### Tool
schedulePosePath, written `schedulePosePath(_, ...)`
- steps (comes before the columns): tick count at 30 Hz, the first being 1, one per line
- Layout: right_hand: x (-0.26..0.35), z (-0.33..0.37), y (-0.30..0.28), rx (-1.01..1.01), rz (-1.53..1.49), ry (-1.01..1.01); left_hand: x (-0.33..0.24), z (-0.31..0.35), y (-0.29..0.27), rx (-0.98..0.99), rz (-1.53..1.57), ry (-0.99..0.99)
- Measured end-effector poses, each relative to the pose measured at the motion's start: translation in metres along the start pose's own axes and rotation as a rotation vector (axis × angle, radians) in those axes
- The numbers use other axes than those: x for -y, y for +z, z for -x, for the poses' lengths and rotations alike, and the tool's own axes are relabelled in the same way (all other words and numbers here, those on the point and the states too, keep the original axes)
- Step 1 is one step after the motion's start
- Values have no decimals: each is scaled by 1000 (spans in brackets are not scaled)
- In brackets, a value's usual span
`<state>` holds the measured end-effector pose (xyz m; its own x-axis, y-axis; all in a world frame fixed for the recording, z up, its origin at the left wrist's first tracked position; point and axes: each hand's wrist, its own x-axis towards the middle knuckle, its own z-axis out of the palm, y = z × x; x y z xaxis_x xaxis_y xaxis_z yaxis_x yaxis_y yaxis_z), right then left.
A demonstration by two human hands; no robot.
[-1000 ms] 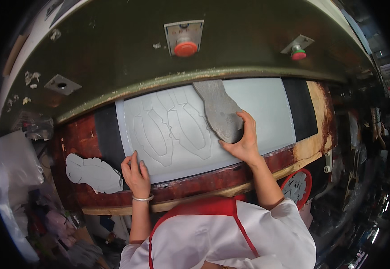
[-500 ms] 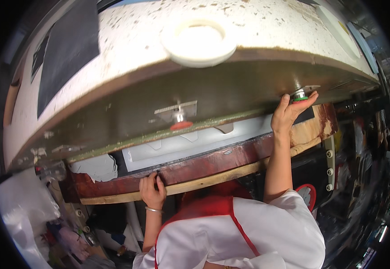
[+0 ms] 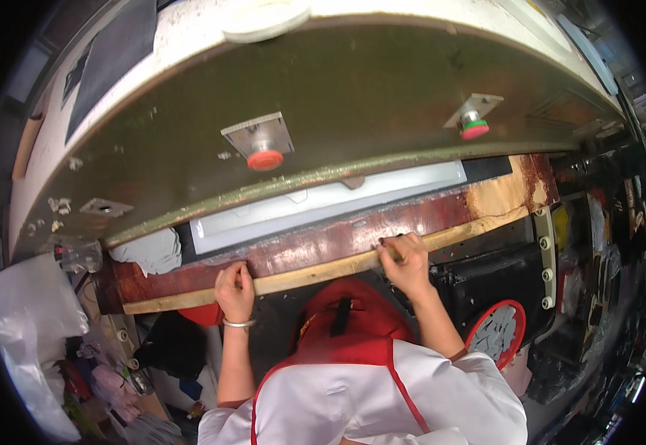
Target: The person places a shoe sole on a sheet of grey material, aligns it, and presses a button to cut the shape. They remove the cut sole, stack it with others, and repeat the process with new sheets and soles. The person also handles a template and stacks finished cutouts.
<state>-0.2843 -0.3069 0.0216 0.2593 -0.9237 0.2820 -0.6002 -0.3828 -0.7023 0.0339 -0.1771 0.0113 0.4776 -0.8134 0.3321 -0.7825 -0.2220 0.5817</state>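
A long dark red board with a pale wooden front edge runs across in front of me. My left hand, a metal bangle at its wrist, rests on that edge with its fingers curled closed. Farther right, my right hand is also at the edge, fingers bent inward. Whatever either hand may hold is hidden. Behind the board lies a translucent white sheet with cut-out shapes in it, partly beneath a green machine beam. The beam carries a red push button and a green-and-red one.
A white ring-shaped part sits on top of the beam. Grey cut pieces lie at the board's left end. A red-rimmed bin of grey scraps stands at lower right. Clear plastic bags are at the left.
My right hand has left the green-and-red button and come down to the board's front edge. My left hand stays at the edge. The view has shifted, and the beam appears higher above the board.
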Motion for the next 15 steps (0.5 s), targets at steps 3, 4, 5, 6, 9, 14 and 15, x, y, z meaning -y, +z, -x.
schedulePosePath(3, -14, 31, -5, 45, -65, 42, 1, 16, 0, -1, 59, -59)
schedulePosePath(4, -13, 37, -12, 26, -69, 1, -1, 26, -3, -7, 54, -30)
schedulePosePath(5, -9, 37, -19, 62, -63, 4, -3, 33, -6, -13, 32, -14)
schedulePosePath(6, -4, 36, -27, 59, -93, 31, -7, 45, -10, -11, 39, -31)
schedulePosePath(9, 21, 16, -38, -64, -58, 126, -21, 75, -27, 58, 28, -119)
schedulePosePath(14, 53, 0, 4, 6, 136, -59, -26, 82, -47, 57, 3, 25)
schedulePosePath(15, 57, 6, 15, 69, 194, -84, -26, 78, -48, -11, 25, -9)
